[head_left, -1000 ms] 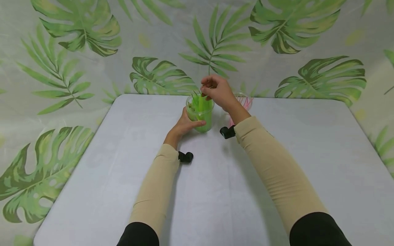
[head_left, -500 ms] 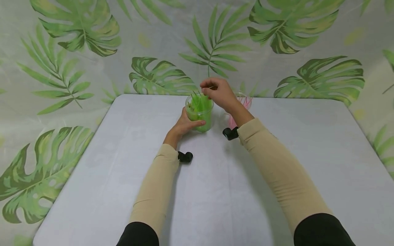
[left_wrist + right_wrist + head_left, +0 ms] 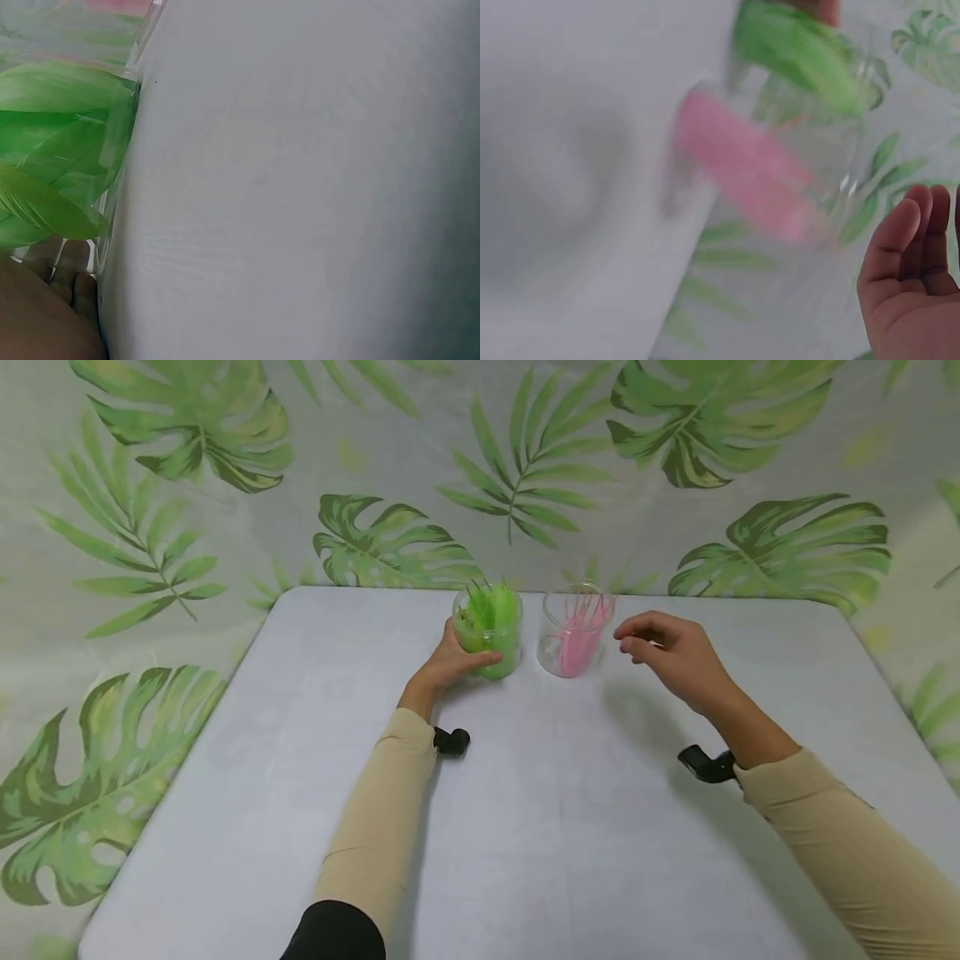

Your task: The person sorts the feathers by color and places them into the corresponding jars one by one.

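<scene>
My left hand (image 3: 442,664) is wrapped around the side of a clear cup (image 3: 491,633), thumb across its front. Green feathers (image 3: 504,608) fill that cup, their thin quills poking up past the rim; the left wrist view shows the green vanes (image 3: 60,142) through the clear wall. To the right stands a second clear cup (image 3: 550,643) with pink feathers (image 3: 579,643) leaning to one side. My right hand (image 3: 675,660) hovers just right of this cup, fingers loosely bent and holding nothing. The right wrist view shows its palm (image 3: 915,315), with the pink feathers (image 3: 739,165) blurred.
Both cups stand near the back edge of a white table (image 3: 495,827). Behind it hangs a leaf-patterned cloth (image 3: 405,452). Small black cameras (image 3: 452,742) are strapped at both wrists.
My right hand has left the top of the green-feather cup and swung right and toward me, uncovering the cup of pink feathers. The left hand keeps its grip in place.
</scene>
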`<state>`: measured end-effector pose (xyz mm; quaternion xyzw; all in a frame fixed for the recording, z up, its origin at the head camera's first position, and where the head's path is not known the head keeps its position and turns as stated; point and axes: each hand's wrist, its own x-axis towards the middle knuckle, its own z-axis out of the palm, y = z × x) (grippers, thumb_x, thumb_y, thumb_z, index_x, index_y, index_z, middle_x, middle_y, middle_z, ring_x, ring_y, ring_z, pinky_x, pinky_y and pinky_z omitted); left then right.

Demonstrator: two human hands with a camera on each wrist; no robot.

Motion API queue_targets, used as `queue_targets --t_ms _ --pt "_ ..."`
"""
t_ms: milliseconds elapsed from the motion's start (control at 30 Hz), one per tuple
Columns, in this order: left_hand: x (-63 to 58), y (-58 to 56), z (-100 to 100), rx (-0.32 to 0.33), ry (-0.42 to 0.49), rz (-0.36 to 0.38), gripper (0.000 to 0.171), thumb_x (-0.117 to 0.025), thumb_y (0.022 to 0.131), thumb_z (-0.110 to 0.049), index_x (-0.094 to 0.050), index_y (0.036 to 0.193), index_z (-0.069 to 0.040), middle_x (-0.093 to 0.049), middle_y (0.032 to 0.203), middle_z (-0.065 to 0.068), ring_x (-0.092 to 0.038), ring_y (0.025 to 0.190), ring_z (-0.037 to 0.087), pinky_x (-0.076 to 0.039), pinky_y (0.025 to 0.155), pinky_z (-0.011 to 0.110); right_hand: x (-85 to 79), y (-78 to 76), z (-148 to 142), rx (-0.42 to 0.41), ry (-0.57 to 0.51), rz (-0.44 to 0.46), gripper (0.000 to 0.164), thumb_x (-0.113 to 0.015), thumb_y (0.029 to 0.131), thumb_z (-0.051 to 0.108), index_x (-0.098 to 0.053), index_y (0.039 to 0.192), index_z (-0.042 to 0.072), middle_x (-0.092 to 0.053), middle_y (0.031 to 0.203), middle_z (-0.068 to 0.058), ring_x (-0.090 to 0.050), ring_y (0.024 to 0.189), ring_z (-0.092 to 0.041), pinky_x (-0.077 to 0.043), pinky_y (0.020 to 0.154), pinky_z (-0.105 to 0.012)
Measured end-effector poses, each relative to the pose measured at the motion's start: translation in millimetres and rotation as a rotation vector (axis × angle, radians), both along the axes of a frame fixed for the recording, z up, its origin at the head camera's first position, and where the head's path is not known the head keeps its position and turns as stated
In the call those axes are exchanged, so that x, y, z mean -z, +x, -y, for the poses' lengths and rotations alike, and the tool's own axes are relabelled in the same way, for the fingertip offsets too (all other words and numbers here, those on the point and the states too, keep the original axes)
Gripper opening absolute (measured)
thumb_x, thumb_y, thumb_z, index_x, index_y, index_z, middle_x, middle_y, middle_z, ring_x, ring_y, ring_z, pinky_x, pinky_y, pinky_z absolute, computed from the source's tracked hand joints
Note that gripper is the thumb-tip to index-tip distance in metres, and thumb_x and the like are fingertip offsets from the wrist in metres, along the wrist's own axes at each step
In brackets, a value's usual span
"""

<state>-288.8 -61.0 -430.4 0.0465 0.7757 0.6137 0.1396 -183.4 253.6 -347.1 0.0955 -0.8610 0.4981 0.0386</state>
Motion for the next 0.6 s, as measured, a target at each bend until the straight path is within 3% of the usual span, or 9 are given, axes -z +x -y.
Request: queue_targets --t_ms 233,433,600 --pt "-2.1 -1.5 0 -0.028 0.012 -0.004 0.112 -0.085 0.074 -0.017 -0.01 0.157 -0.015 -0.032 0.155 0.011 -0.031 0.146 0.027 -0.02 0.125 0.043 22.8 20.3 -36 0.066 -0.008 0.075 0.021 -0.056 0.102 0.024 -0.066 0.114 0.011 -0.064 0.098 0.024 -0.062 0.089 0.001 -0.051 0.079 -0.015" --pt "-5.4 -1.5 3 -0.044 -0.057 -0.028 0.12 -0.087 0.073 -0.021 -0.002 0.157 -0.017 -0.024 0.16 0.012 -0.025 0.149 0.027 -0.02 0.125 0.043 37.0 27.1 -45 0.042 -0.01 0.061 0.018 -0.055 0.102 0.021 -0.066 0.114 0.014 -0.064 0.099 0.022 -0.062 0.089 0.002 -0.05 0.079 -0.011" --pt "-11.4 -0.1 12 0.005 -0.125 -0.013 0.125 -0.086 0.075 -0.025 0.007 0.158 -0.021 -0.019 0.163 0.013 -0.022 0.151 0.027 -0.021 0.125 0.044 44.4 32.4 -45 0.046 0.016 0.064 0.017 -0.054 0.102 0.02 -0.065 0.114 0.014 -0.064 0.097 0.023 -0.062 0.087 0.003 -0.051 0.078 -0.011"
